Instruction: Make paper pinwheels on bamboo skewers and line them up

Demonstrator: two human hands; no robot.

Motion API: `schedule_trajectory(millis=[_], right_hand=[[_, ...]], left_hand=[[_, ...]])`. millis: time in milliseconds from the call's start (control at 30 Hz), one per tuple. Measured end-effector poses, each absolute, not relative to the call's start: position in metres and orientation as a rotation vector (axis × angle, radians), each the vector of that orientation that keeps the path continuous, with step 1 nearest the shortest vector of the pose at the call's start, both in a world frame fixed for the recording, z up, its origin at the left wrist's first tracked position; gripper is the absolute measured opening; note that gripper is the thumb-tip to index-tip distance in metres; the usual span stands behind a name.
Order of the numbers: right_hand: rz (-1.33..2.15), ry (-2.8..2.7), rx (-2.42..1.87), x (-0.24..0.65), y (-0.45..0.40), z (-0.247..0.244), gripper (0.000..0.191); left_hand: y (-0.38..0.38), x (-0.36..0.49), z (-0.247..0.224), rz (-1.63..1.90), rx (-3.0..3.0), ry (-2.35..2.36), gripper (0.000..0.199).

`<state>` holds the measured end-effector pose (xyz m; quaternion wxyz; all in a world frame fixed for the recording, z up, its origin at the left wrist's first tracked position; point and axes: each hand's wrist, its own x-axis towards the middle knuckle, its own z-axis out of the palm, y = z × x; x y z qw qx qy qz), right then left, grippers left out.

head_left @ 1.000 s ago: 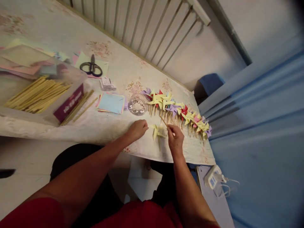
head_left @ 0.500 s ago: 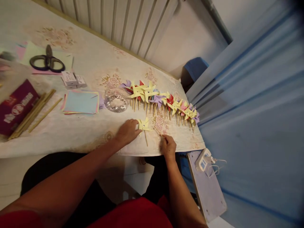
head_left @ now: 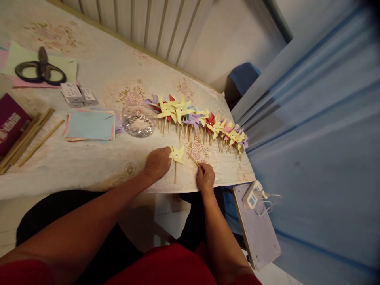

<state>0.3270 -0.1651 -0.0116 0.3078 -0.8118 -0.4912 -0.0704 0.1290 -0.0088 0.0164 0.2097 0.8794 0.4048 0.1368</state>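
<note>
My left hand (head_left: 158, 161) is closed, pinching the left edge of a pale yellow paper pinwheel (head_left: 178, 154) with a silvery pin at its centre. The pinwheel's thin stick (head_left: 175, 173) points down toward the table's front edge. In my right hand (head_left: 206, 176) a slim wooden stick (head_left: 193, 159) is gripped, its free end angled up and left, apart from the pinwheel. Beyond both hands, a long row of finished pinwheels (head_left: 194, 120) in yellow, purple, red and pink lies on the flowered tablecloth (head_left: 142, 158).
Left of the row are a clear round dish of shiny pins (head_left: 138, 126), stacked coloured paper (head_left: 89, 126), small white boxes (head_left: 72, 93) and black-handled scissors (head_left: 41, 72). Loose sticks (head_left: 41, 142) lie further left. A power strip (head_left: 253, 194) rests on a stool (head_left: 259, 229) beside the blue curtain (head_left: 320, 158).
The view has shifted, so the table items appear further left. The pinwheel's stick has swung to nearly vertical in view. Both hands keep hold of the same things.
</note>
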Motion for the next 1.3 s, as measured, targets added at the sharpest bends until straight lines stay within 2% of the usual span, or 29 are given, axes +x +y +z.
schedule_trajectory(millis=[500, 867, 1133, 1300], right_hand=[[-0.138, -1.375, -1.954, 0.29, -0.174, -0.009, 0.022], [-0.069, -1.438, -1.939, 0.263, -0.184, -0.004, 0.021], [-0.098, -1.473, -1.967, 0.262, -0.184, -0.004, 0.023], [-0.098, -1.493, -1.966, 0.263, -0.183, -0.003, 0.022]], left_hand=[[-0.004, 0.085, 0.021, 0.449, 2.389, 1.273, 0.036], [0.017, 0.071, 0.008, 0.571, 2.369, 0.767, 0.05], [0.02, 0.078, 0.009, 0.544, 2.466, 0.655, 0.048], [0.022, 0.08, 0.008, 0.587, 2.543, 0.521, 0.033]])
